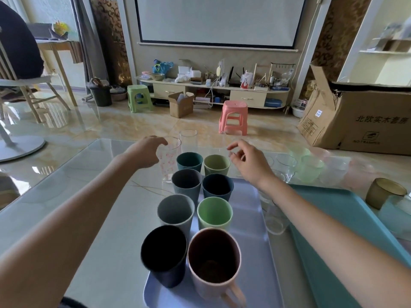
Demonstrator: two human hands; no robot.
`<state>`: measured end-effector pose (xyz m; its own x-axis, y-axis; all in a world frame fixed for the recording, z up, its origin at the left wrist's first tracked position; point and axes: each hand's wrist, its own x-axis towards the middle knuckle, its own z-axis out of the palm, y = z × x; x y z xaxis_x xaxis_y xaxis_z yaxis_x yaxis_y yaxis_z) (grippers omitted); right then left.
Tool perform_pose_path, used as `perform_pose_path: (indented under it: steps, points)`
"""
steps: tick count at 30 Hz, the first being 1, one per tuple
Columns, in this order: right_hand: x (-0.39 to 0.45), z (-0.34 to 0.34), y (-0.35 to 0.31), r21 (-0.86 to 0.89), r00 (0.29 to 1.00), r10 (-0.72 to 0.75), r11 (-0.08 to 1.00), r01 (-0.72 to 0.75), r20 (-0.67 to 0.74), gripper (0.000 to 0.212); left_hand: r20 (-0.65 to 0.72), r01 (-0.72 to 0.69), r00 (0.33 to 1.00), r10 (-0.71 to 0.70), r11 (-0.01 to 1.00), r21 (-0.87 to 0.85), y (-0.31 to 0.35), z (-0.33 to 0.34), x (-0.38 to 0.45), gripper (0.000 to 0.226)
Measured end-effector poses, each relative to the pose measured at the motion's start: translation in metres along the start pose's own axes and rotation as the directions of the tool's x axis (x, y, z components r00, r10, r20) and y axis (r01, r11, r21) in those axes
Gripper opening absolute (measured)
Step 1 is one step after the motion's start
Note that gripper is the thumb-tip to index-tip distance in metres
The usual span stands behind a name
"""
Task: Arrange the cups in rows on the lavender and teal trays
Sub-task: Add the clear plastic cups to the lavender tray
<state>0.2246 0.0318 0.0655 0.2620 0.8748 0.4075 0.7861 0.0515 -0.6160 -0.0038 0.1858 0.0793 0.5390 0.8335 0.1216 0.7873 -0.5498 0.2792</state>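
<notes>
Glossy marble floor [124, 125], pink stool [233, 117]

There is one view only, from the wide-angle camera on my head. It looks forward and down along both my forearms to the glossy pale marble-patterned table [93, 196], close under me. The flat lavender plastic tray [251, 252] sits nearest the lens; farther off, the shiny tiled floor [133, 123] and the white projector screen [219, 18].

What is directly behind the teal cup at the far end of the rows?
A tall clear glass stands behind the teal cup; its base is hidden by the cup.
</notes>
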Motion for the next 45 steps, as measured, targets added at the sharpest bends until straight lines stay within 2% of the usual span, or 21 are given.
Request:
perform_pose_path:
  steps: [4, 8, 10, 15, 18, 21, 25, 27, 30, 33, 37, 40, 45]
  points:
    - [0.048, 0.026, -0.001, -0.052, 0.990, -0.010, 0.998, 0.017, 0.138, 0.020, 0.045, -0.017, 0.999, 0.015, 0.999, 0.049, -0.015, 0.022, 0.030, 0.054]
    - [0.066, 0.052, -0.002, -0.062, 0.979, -0.025, 0.997, 0.038, 0.201, 0.020, 0.049, -0.043, 0.998, 0.036, 0.985, 0.164, -0.016, 0.037, 0.043, 0.022]
    - [0.067, 0.060, -0.002, -0.062, 0.976, -0.037, 0.997, 0.051, 0.214, 0.021, 0.015, -0.043, 0.999, 0.041, 0.985, 0.167, -0.012, 0.040, 0.044, 0.011]
    - [0.065, 0.067, -0.007, -0.034, 0.975, -0.088, 0.995, 0.097, 0.203, 0.031, -0.115, -0.028, 0.993, 0.029, 1.000, 0.010, -0.018, 0.023, 0.033, 0.029]
    - [0.066, 0.060, -0.022, 0.021, 0.986, -0.108, 0.994, 0.107, 0.127, 0.046, -0.237, -0.023, 0.971, 0.013, 0.999, -0.039, -0.011, -0.012, 0.020, 0.018]
    - [0.066, 0.046, -0.043, 0.153, 0.989, -0.081, 0.986, 0.062, 0.123, 0.073, -0.342, -0.114, 0.937, 0.072, 0.988, -0.103, 0.016, -0.044, 0.002, 0.016]
    - [0.063, 0.016, -0.067, 0.311, 0.986, -0.110, 0.948, 0.068, 0.122, 0.096, -0.356, -0.269, 0.906, 0.230, 0.961, -0.064, 0.072, -0.060, -0.020, 0.011]
    - [0.059, -0.003, -0.071, 0.308, 0.985, -0.149, 0.944, 0.117, 0.084, 0.102, -0.352, -0.353, 0.882, 0.314, 0.934, -0.051, 0.097, -0.061, -0.023, 0.007]
    - [0.055, -0.033, -0.060, 0.234, 0.985, -0.158, 0.962, 0.139, 0.066, 0.110, -0.358, -0.407, 0.856, 0.373, 0.913, -0.022, 0.130, -0.059, -0.018, 0.004]
    - [0.056, -0.066, -0.043, 0.216, 0.984, -0.070, 0.976, 0.034, 0.163, 0.123, -0.356, -0.464, 0.833, 0.424, 0.885, -0.033, 0.156, -0.052, -0.001, 0.005]
    - [0.055, -0.107, -0.017, 0.229, 0.930, 0.102, 0.954, -0.192, 0.353, 0.111, -0.282, -0.526, 0.816, 0.504, 0.850, -0.002, 0.187, -0.036, 0.017, 0.005]
    - [0.053, -0.115, 0.006, 0.280, 0.917, 0.175, 0.917, -0.284, 0.358, 0.097, -0.235, -0.557, 0.813, 0.532, 0.829, -0.048, 0.205, -0.022, 0.024, 0.007]
    - [0.049, -0.104, 0.035, 0.270, 0.908, 0.238, 0.901, -0.339, 0.345, 0.097, -0.093, -0.537, 0.842, 0.531, 0.841, -0.065, 0.214, 0.001, 0.033, 0.012]
